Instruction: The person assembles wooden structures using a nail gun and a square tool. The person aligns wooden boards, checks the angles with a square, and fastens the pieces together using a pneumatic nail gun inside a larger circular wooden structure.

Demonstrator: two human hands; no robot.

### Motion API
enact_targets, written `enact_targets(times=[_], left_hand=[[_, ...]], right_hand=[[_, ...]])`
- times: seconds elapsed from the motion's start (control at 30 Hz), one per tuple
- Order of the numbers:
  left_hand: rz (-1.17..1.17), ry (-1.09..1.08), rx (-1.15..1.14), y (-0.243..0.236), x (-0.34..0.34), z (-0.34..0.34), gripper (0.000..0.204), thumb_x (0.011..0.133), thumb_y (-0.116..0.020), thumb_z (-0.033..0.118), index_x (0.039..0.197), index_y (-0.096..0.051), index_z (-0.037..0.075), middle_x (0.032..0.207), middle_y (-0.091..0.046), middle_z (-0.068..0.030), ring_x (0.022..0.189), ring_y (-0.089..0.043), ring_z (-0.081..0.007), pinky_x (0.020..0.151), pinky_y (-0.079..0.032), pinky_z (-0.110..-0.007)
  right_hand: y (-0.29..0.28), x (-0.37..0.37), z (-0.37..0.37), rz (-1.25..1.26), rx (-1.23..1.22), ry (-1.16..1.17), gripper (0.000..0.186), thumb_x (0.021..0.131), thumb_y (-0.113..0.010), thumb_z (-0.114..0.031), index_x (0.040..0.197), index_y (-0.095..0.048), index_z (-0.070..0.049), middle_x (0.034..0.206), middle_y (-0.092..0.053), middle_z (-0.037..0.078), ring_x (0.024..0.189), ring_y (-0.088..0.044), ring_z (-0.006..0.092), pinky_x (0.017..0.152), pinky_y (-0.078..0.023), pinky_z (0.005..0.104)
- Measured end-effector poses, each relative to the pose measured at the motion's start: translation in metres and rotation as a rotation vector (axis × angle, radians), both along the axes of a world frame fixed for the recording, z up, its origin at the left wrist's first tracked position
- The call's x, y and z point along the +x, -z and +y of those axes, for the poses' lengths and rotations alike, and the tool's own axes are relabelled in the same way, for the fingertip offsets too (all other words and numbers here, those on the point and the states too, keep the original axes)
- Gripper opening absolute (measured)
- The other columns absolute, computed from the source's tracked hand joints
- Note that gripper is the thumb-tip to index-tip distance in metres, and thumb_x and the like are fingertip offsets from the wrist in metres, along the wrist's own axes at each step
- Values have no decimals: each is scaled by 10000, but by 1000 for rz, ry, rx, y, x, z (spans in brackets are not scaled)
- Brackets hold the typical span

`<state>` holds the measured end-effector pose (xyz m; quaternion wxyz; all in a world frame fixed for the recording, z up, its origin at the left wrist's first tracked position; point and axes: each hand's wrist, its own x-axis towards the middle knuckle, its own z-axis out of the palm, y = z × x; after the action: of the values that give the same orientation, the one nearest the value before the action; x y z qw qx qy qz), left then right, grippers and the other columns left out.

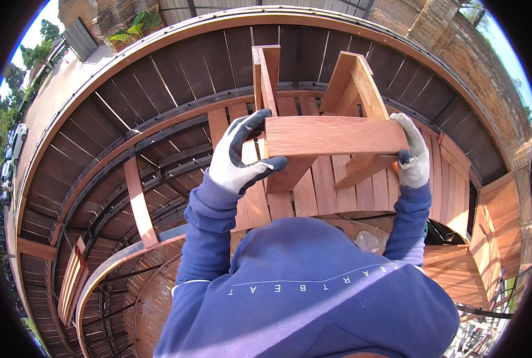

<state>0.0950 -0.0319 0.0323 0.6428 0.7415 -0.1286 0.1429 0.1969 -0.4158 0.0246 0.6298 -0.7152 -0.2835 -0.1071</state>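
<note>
Both my hands wear pale work gloves with dark palms and fingertips. A short reddish-brown wooden board (337, 136) lies crosswise in front of my chest, held at its two ends. My left hand (242, 152) wraps its left end, with fingers over the top edge and thumb below. On the right end, my right hand (414, 152) grips with its thumb at the lower corner. Beneath and beyond the board stand two wooden supports, a left support (267, 77) and a right support (368, 89). Whether the board is fastened to them, I cannot tell.
Curved wooden slats (322, 185) lie under the supports. A single plank (139, 200) spans dark metal framing at the left, where gaps show. Several stacked planks (72, 283) lean farther left. A tall curved dark-panelled wall (188, 62) rises beyond. Wooden panels (457, 277) stand at the right.
</note>
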Motion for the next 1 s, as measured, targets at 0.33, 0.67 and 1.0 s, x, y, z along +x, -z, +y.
enact_targets(times=[0.33,0.67,1.0], left_hand=[[77,23,-34,-5,2,1,841,693,-873,129,1419,-473,-18,1360,-560,-131,1276,-540,-247,1127,-389,-397],[80,-7,-54,-5,1,0,879,670,-914,204,1407,-490,-18,1344,-566,-127,1264,-547,-247,1120,-394,-394],[111,22,-77,-5,1,-1,901,676,-914,174,1427,-456,-22,1373,-552,-130,1283,-538,-252,1122,-396,-397]], right_hand=[[-4,-1,-5,86,111,-138,894,700,-896,-292,1420,-476,32,1425,-526,147,1333,-485,248,1160,-330,384],[2,-1,-8,93,153,-177,805,746,-864,-181,1419,-475,30,1435,-521,156,1329,-500,256,1153,-366,392],[5,-4,-8,61,160,-157,725,778,-776,-66,1429,-470,29,1438,-522,151,1337,-488,246,1160,-349,387]])
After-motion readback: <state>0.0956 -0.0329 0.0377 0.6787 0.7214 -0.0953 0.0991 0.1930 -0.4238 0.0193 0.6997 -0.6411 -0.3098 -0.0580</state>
